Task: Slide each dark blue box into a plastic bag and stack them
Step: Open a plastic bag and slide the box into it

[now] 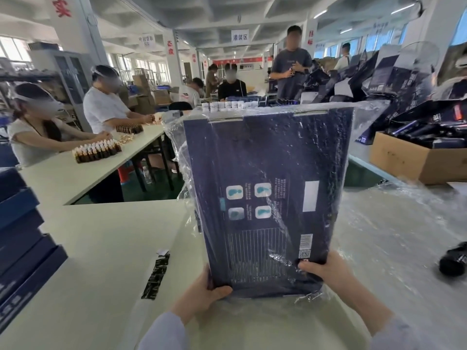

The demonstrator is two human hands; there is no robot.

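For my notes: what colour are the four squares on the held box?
The squares on the box are white with teal shapes; head view.

box (267,160) in bag (366,120), centre | left hand (202,296) at its near-left corner, right hand (326,271) at near-right | stack (17,236) on table (101,248), far left | strip (155,276) between stack and box | carton (409,160) right, behind | bottles (96,150) on far table (75,178), left

box (265,157): dark blue, pale teal-on-white icons, white label | bag (366,117): clear | table (101,248): pale green-white
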